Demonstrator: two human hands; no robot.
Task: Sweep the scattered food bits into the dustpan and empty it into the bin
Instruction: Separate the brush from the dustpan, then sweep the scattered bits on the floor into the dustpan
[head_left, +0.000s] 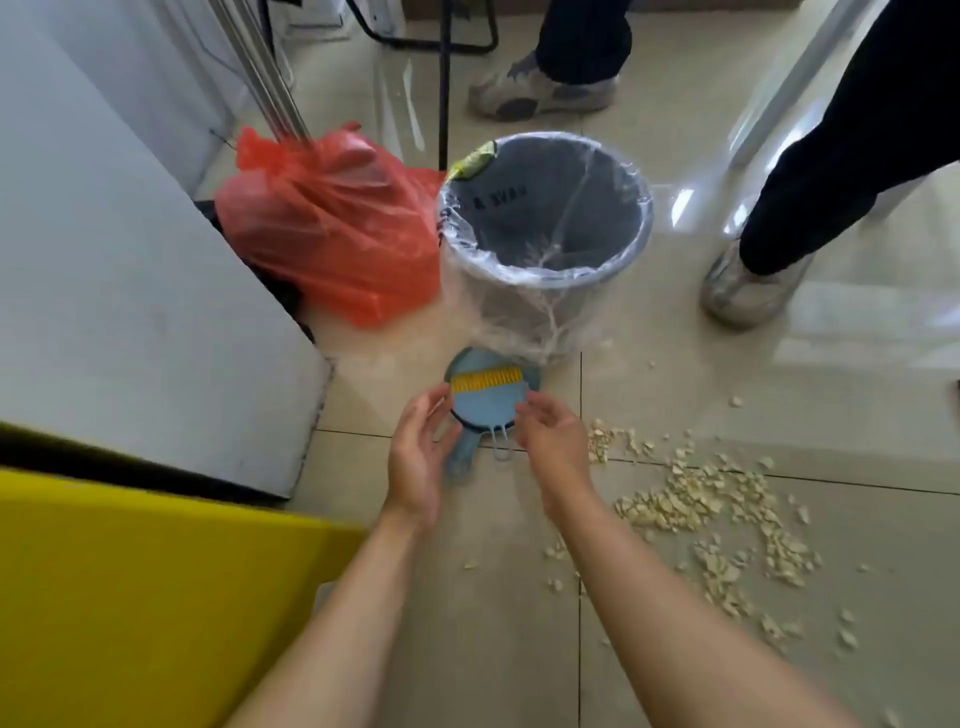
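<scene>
A small blue dustpan (470, 451) lies on the tiled floor just in front of the bin, with a blue hand brush (485, 400) with yellow bristles resting on top of it. My left hand (418, 457) is at the left side of the set and my right hand (553, 441) at its right side, fingers spread and touching or nearly touching the brush edges. The grey bin (545, 244), lined with a clear bag, stands upright behind them. Pale food bits (711, 514) lie scattered on the floor to the right of my right arm.
A tied orange plastic bag (332, 228) sits left of the bin against a white cabinet (130, 291). A yellow surface (130, 587) fills the lower left. Another person's legs and shoes (753, 291) stand at the right and a shoe (540, 93) behind the bin.
</scene>
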